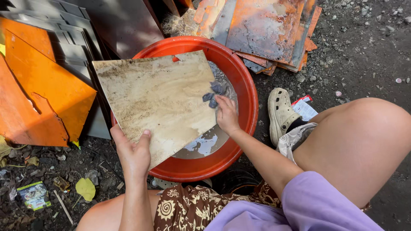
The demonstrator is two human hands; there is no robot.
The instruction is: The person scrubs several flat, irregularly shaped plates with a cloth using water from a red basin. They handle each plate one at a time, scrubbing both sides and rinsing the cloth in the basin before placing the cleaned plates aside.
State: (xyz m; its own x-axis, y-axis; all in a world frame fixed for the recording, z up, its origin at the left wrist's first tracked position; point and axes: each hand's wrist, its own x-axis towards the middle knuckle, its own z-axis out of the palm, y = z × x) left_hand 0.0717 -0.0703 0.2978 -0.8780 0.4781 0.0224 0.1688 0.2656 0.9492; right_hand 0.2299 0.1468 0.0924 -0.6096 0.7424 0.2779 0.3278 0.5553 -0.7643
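Observation:
My left hand (133,152) grips the near edge of a dirty, wet square tile (158,98), thumb on top, holding it tilted over a round red basin (246,85). My right hand (227,114) presses a dark blue-grey rag (214,95) against the tile's right edge. The basin holds murky water (205,144) that shows below the tile.
Orange tiles (47,85) and grey sheets (81,38) lean at the left. A stack of rusty orange tiles (269,30) lies behind the basin. My bare knee (364,141) and a cream clog (280,112) are at the right on gravelly dirt. Litter lies at lower left.

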